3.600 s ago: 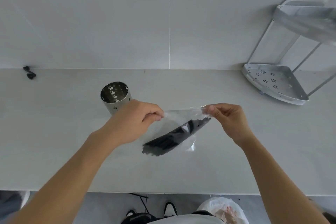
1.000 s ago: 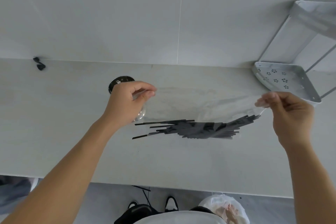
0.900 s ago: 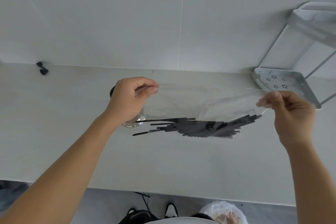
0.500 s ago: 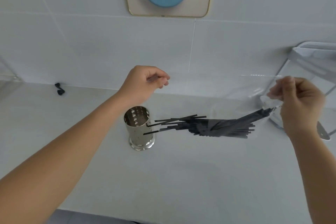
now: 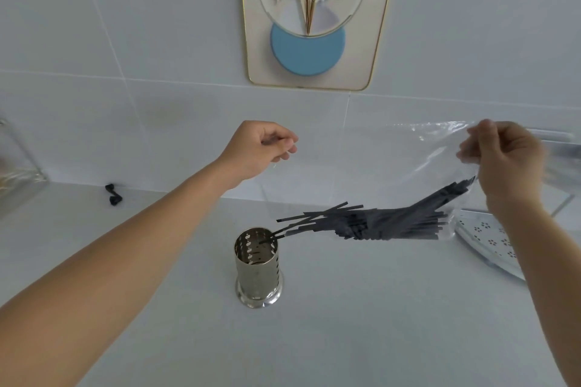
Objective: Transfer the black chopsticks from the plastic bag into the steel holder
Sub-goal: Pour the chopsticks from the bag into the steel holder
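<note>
Chopsticks (image 5: 377, 223), pale counter (image 5: 345, 339), tiled wall (image 5: 125, 41)

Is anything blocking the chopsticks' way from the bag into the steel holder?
Nothing visible. The steel holder stands open-topped, and the leading tips of the black chopsticks already reach its rim. The plastic bag hangs from both hands, right end higher.
</note>
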